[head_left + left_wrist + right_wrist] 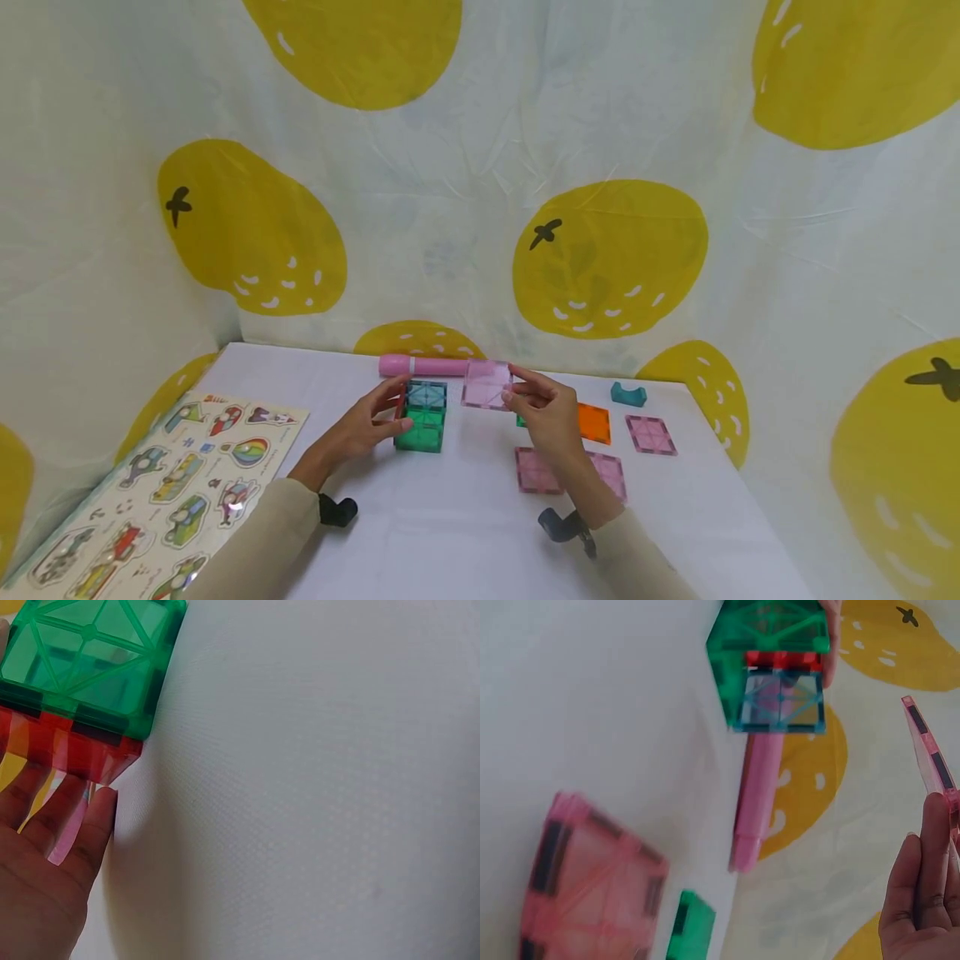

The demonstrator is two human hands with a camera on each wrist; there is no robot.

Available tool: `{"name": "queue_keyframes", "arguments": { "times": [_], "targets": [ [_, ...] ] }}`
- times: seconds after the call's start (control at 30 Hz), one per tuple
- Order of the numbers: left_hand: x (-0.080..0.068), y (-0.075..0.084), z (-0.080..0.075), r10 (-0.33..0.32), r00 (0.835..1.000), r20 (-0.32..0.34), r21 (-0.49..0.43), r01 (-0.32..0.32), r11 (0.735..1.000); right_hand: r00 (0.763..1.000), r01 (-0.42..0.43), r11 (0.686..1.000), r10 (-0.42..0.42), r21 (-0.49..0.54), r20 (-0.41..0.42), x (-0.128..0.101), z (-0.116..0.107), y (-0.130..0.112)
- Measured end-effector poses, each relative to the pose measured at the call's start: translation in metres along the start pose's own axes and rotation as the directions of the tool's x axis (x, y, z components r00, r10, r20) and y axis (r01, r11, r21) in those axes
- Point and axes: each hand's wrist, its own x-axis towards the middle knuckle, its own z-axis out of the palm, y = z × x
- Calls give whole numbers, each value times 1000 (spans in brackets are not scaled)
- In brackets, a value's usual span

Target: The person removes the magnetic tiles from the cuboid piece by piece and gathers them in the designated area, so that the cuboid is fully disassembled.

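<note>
My left hand (367,425) holds a small box built of magnetic tiles, its thumb on the green front tile (422,432) and its other fingers along the left side. A blue tile (426,393) shows at the top of the box. The side under my fingers is a red tile (82,754) in the left wrist view. My right hand (551,417) pinches a clear pink tile (486,385) by its right edge, raised just right of the box. In the right wrist view that pink tile (930,754) appears nearly edge-on above the fingers.
Behind lies a pink tube (438,367) with a wider end. Right of the box are an orange tile (595,423), pink tiles (538,471), another pink tile (651,435) and a teal curved block (628,394). A picture puzzle board (210,467) covers the table's left side.
</note>
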Motion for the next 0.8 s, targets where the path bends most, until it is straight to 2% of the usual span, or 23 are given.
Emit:
{"name": "queue_keyframes", "arguments": {
  "times": [0.17, 0.4, 0.57, 0.67, 0.8],
  "targets": [
    [-1, 1, -1, 2, 1000, 1, 9, -2, 1000, 998, -59, 997, 58, -54, -28, -5, -21, 10],
    [-1, 0, -1, -21, 1000, -14, -1, 21, 1000, 999, -11, 994, 5, -107, -53, -11, -53, 26],
    [-1, 0, -1, -22, 1000, -16, -3, 22, 1000, 994, -94, 984, 84, -154, -70, -20, -76, 28],
    [-1, 1, -1, -12, 1000, -13, 5, 13, 1000, 987, -152, 967, 137, -205, -81, -26, -91, 25],
    [0, 2, 0, -4, 1000, -8, 17, 5, 1000, 982, -182, 943, 161, -279, -95, -32, -115, 26]
  ]
}}
